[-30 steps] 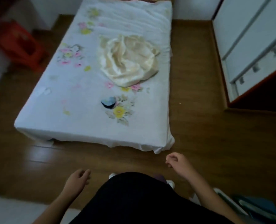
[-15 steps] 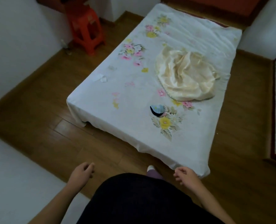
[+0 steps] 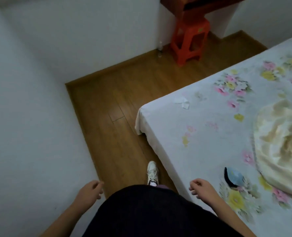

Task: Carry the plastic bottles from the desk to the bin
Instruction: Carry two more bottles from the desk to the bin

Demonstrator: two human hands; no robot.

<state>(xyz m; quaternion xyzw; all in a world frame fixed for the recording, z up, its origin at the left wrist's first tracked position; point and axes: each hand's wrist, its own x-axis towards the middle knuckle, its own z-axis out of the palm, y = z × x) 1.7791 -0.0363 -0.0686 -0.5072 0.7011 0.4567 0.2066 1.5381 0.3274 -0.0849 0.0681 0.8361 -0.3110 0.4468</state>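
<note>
My left hand hangs at the bottom left with loosely curled fingers and holds nothing. My right hand hangs at the bottom right over the bed's edge, also loosely curled and holding nothing. A small clear plastic bottle stands on the floor against the far wall, left of the red stool. A dark wooden desk shows at the top edge above the stool. No bin is in view.
A red plastic stool stands under the desk. A bed with a white floral sheet fills the right side, with a cream cloth, paper scraps and a dark-and-blue object on it. White wall at left; a strip of wooden floor between.
The view has swung left: the bed has slid to the right, and the wall, floor strip, stool and desk have come into view. Both hands stay low and hold nothing.
</note>
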